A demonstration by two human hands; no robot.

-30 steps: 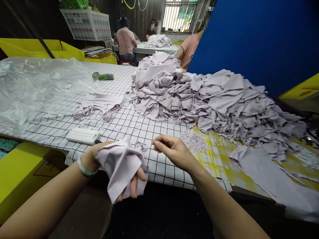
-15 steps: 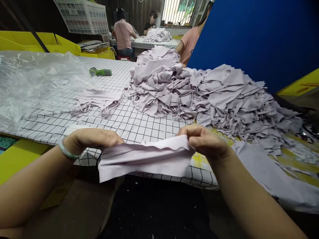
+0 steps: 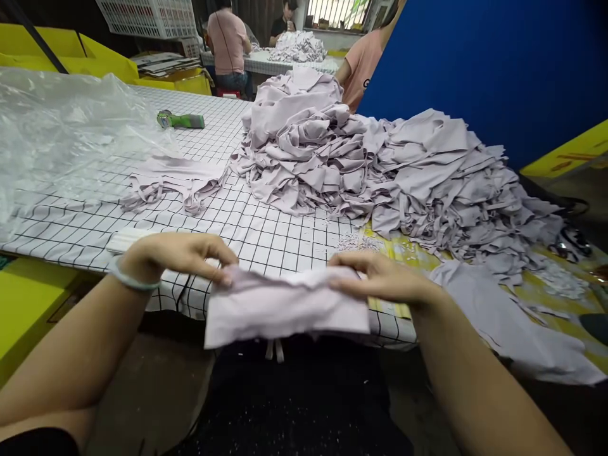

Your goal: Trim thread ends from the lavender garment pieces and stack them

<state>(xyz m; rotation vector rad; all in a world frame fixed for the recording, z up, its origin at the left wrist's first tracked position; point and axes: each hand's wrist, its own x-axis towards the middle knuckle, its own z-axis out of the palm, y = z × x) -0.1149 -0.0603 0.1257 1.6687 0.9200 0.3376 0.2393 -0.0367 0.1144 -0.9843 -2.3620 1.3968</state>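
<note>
At the far left of the bench (image 3: pixel 270 237), plastic (image 3: pixel 71 126) lay crumpled over the checked top; it was light and see-through and seemed simply pushed out of the working space. Near the front edge, a white block (image 3: pixel 124 239) sat partly hidden behind the left wrist, which wore a bangle (image 3: pixel 135 278). Beyond it a garment (image 3: pixel 178 174) lay spread on its own, apart from the pile, perhaps so that its shape showed. Farther back rested a green tool (image 3: pixel 180 120), probably parked there to be out of the way.

The left hand (image 3: pixel 194 253) pinched the upper left part of the cloth (image 3: pixel 285 307) between thumb and fingers. The cloth, pale and blurred, hung in front of the bench's near edge, above the person's lap. Two thin strips (image 3: pixel 275 350) dangled beneath it; whether they belonged to it could not be told. Held by its top at both ends, it was likely meant to stay spread and even.

Behind it rose the pile (image 3: pixel 327 145), heaped within reach, and small scraps (image 3: pixel 358 242) lay scattered before that. The right hand (image 3: pixel 380 275) gripped the cloth's upper right part, thumb towards the other hand. Farther right, on a yellow cover (image 3: pixel 408 251), a loose piece (image 3: pixel 517 326) drooped past the edge.
</note>
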